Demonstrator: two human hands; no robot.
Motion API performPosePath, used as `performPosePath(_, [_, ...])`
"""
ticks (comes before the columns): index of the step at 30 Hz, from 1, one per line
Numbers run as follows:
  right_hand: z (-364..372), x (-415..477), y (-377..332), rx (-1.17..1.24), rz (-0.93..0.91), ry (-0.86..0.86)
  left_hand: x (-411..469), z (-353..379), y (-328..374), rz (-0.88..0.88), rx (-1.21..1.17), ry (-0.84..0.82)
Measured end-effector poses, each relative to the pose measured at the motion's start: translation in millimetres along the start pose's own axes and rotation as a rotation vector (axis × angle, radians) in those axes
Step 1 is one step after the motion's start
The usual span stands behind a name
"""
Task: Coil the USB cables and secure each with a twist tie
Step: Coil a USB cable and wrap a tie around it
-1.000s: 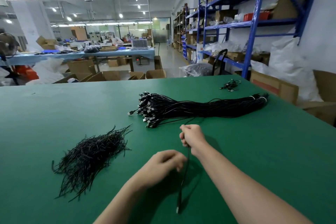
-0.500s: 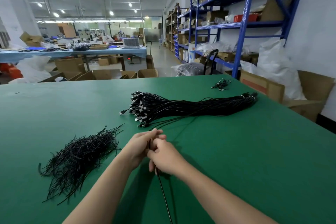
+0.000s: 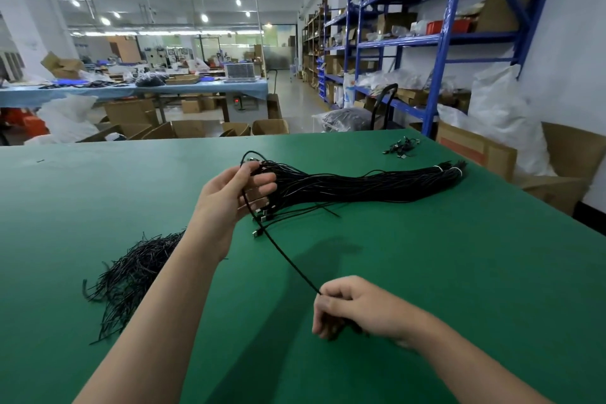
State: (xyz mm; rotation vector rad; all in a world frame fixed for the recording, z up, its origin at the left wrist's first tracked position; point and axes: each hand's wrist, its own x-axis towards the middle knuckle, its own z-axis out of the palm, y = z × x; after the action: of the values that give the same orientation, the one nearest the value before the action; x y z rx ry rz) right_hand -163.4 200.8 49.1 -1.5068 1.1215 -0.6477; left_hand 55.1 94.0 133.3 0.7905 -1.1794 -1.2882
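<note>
The person's left hand (image 3: 236, 195) is raised above the green table (image 3: 459, 272), palm turned towards the camera. It holds one black cable (image 3: 282, 250): the thumb lies over the cable against the fingers (image 3: 264, 181), which are only lightly bent, and a small loop of the cable stands up above the thumb. From there the cable runs down and to the right in a taut slanting line, clear of the table, to the right hand (image 3: 357, 308). That hand is low and near the camera, its fingers curled tight round the cable; how much cable is gathered inside the fist cannot be told. Just behind the left hand a thick bundle of cables (image 3: 367, 185) lies across the table, its plug ends partly hidden by the hand and its far end, to the right, bound with pale ties. A few loose strands stray from the bundle towards the near side. To the left, partly under the left forearm, a pile of twist ties (image 3: 134, 272) is spread on the table. Near the far right edge lies a small black tangle (image 3: 401, 147), too small to make out. Beyond the table stand blue shelves (image 3: 439, 43), a cardboard box (image 3: 475, 151) and a white sack (image 3: 501, 115).
</note>
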Motion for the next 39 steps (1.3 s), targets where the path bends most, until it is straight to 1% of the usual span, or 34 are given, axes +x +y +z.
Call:
performPosePath(3, [-8,3,0,0.059,-0.017,0.039,-6,-7,-12,-0.010,0.148,0.048])
performPosePath(7, [-4,10,-2,0.097,0.056,-0.003,-11,-6,-24,0.004,0.262,0.015])
performPosePath(9, [-2,12,-3,0.140,0.088,-0.041,-10,-6,-28,0.010,0.324,0.060])
performPosePath(10, [-2,12,-3,0.166,0.088,-0.055,-9,-7,-30,0.021,0.396,0.118])
performPosePath(12, [-5,12,-6,0.254,0.057,-0.046,-9,-12,-35,0.103,0.664,0.296])
performPosePath(13, [-7,11,-7,0.320,0.030,-0.033,-12,-14,-37,0.197,0.785,0.359])
performPosePath(14, [-10,10,-8,0.390,-0.004,-0.027,-16,-14,-40,0.327,0.864,0.351])
performPosePath(15, [-12,9,-8,0.457,-0.044,-0.033,-21,-11,-42,0.459,0.911,0.258])
performPosePath(16, [-13,8,-9,0.519,-0.083,-0.048,-25,-7,-45,0.562,0.938,0.102])
performPosePath(18, [-13,7,-9,0.630,-0.147,-0.078,-35,2,-56,0.645,1.002,-0.224])
performPosePath(19, [-12,7,-9,0.675,-0.171,-0.085,-39,5,-62,0.655,1.032,-0.321])
performPosePath(20, [-11,7,-8,0.706,-0.189,-0.092,-42,7,-68,0.657,1.045,-0.356])
performPosePath(23, [-10,5,-4,0.724,-0.201,-0.129,-47,9,-83,0.612,0.966,-0.311])
performPosePath(27, [-6,5,4,0.684,-0.126,-0.170,-51,12,-101,0.531,0.887,-0.283])
performPosePath(31, [-3,9,5,0.761,-0.162,-0.211,-56,13,-112,0.374,0.657,-0.152])
performPosePath(33, [-1,11,1,0.796,-0.200,-0.205,-62,13,-115,0.292,0.547,-0.126])
performPosePath(35, [3,14,-6,0.850,-0.241,-0.140,-67,13,-119,0.257,0.521,-0.107])
performPosePath(39, [0,26,-28,1.022,-0.319,0.110,-72,16,-124,0.276,0.652,-0.139])
